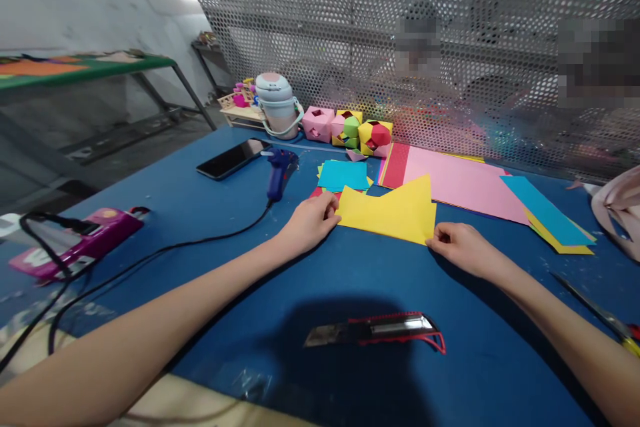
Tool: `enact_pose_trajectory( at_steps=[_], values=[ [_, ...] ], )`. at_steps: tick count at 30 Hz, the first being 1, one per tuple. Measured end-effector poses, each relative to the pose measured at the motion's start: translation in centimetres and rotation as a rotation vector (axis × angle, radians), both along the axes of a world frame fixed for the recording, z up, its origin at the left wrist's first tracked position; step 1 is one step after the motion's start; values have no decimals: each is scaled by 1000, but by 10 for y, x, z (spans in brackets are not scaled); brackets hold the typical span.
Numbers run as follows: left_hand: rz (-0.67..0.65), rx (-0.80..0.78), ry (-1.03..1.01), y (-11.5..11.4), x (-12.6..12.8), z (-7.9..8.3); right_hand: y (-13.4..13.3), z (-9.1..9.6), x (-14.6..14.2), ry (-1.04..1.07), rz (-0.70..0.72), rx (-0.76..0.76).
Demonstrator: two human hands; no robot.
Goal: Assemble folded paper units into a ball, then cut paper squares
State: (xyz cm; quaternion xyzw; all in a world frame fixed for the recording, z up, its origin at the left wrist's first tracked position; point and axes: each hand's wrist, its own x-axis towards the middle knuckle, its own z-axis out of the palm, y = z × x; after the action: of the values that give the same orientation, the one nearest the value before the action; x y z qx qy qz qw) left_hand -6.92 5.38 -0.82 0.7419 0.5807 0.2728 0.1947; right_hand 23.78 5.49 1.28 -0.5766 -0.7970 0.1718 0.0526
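A sheet of yellow paper (387,213) is stretched between my two hands above the blue tabletop, its upper edge bent and uneven. My left hand (313,217) pinches its left end, thumb and fingers together. At the lower right corner my right hand (457,247) grips the paper between thumb and fingertips. Just behind my left hand lies a small stack of blue paper squares (343,175) with other colours under it. Nearer to me rests a box cutter (375,330) with its blade out, pointing left.
A glue gun (280,173) trails its cord toward a purple power strip (95,240). A phone (233,159), a flask (277,107) and folded paper cubes (345,128) stand farther back. Pink sheets (455,180), blue strips (547,210) and scissors (600,313) lie rightward. A perforated metal screen (330,27) borders the table.
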Motion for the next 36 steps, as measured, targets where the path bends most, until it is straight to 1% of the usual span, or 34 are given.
enact_pose_trajectory(
  at_steps=[5, 12, 15, 18, 20, 22, 24, 25, 26, 28, 30, 33, 36],
  values=[
    [-49, 46, 107, 2, -2, -2, 1, 0, -1, 1, -1, 12],
    [-173, 213, 239, 7, -6, -17, 3, 3, -2, -23, -11, -2],
    [-150, 245, 341, 6, -6, -17, 3, 2, -1, -42, -4, -9],
    [-87, 300, 464, 3, -4, -12, 1, -4, 3, -29, -35, 51],
    [-121, 346, 541, 2, -2, -7, -1, -8, 5, -22, -30, 151],
    [-240, 389, 615, 3, -1, -2, -3, -10, 5, -62, 59, 282],
    [-381, 414, 689, 5, 0, 4, -4, -6, 1, -141, 230, 385],
    [-437, 416, 722, 6, 0, 6, -3, -3, -2, -183, 325, 405],
    [-480, 413, 747, 7, 0, 8, -1, 0, -5, -221, 416, 402],
    [-534, 405, 772, 9, 2, 11, 5, 8, -11, -279, 576, 347],
    [-584, 398, 789, 11, 4, 12, 14, 15, -17, -318, 694, 274],
    [-642, 396, 853, 13, 9, 13, 24, 21, -23, -394, 790, 203],
    [-657, 413, 914, 14, 13, 14, 29, 25, -28, -481, 831, 195]
  ],
)
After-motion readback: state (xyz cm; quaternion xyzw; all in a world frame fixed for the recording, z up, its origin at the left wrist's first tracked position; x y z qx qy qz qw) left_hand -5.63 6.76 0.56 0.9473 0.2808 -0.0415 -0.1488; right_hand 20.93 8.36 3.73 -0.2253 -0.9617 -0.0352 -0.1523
